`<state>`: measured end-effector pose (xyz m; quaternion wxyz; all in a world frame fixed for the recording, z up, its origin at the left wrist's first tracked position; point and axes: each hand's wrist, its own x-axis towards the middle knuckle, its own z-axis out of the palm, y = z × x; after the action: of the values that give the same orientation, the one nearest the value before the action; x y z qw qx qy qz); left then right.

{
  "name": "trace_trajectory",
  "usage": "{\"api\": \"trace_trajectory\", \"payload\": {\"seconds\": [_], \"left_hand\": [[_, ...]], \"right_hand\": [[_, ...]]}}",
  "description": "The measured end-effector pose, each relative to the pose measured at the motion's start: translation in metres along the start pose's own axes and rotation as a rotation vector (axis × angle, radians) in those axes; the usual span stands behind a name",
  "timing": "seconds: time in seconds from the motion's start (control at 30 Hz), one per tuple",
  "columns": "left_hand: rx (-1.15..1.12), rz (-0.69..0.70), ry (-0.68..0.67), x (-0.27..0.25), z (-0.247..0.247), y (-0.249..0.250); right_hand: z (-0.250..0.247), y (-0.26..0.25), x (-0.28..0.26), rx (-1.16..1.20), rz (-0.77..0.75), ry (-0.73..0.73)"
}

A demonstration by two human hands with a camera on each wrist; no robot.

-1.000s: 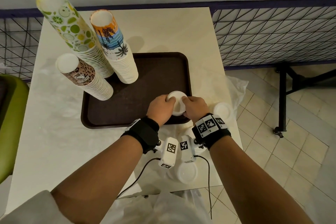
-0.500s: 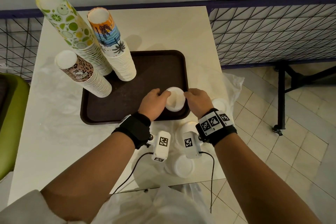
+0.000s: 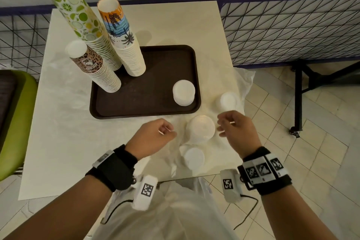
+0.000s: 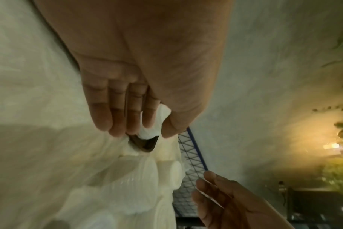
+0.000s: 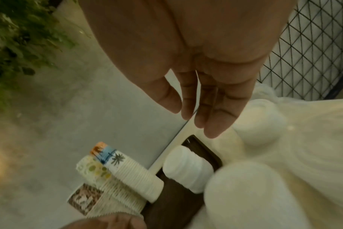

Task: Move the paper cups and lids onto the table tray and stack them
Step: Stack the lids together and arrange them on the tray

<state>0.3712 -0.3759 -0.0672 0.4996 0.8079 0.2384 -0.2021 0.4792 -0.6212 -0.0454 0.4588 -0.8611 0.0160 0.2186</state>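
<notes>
A short stack of white lids (image 3: 183, 92) (image 5: 188, 168) stands alone on the right side of the brown tray (image 3: 148, 111). Three tall cup stacks fill the tray's left: lime-print (image 3: 81, 23), palm-print (image 3: 124, 39) (image 5: 127, 168) and leopard-print (image 3: 93, 66). Three more lid stacks sit off the tray on a clear plastic bag: one (image 3: 200, 129) (image 5: 245, 193) between my hands, one (image 3: 228, 101) farther right, one (image 3: 194, 159) nearest me. My left hand (image 3: 168, 131) (image 4: 139, 127) and right hand (image 3: 222, 126) (image 5: 192, 117) hover either side of the middle stack, fingers relaxed, holding nothing.
The crumpled plastic bag (image 3: 243, 78) spills over the white table's right edge (image 3: 233, 76). A black wire fence (image 3: 292, 31) runs behind and to the right. A green chair (image 3: 13, 119) stands at the left. Bare tabletop (image 3: 62, 132) lies left of my left hand.
Both hands let go of the lid stack, which stays on the tray's right side. They drew back toward me and now flank another lid stack off the tray.
</notes>
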Motion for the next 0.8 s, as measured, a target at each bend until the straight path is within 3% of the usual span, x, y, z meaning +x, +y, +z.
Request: {"api": "trace_trajectory", "payload": {"seconds": [0.13,0.33,0.8], "left_hand": [[0.121,-0.007,-0.127,-0.01,0.03,-0.013],[0.27,-0.035,-0.182,-0.007,0.064,-0.021],[0.353,0.009,-0.138,-0.007,0.083,-0.008]], "right_hand": [[0.016,0.045,-0.026,-0.183,0.078,-0.119],[0.044,0.079,-0.049,-0.338,0.16,-0.231],[0.077,0.09,-0.048,-0.168,0.313,-0.204]]}}
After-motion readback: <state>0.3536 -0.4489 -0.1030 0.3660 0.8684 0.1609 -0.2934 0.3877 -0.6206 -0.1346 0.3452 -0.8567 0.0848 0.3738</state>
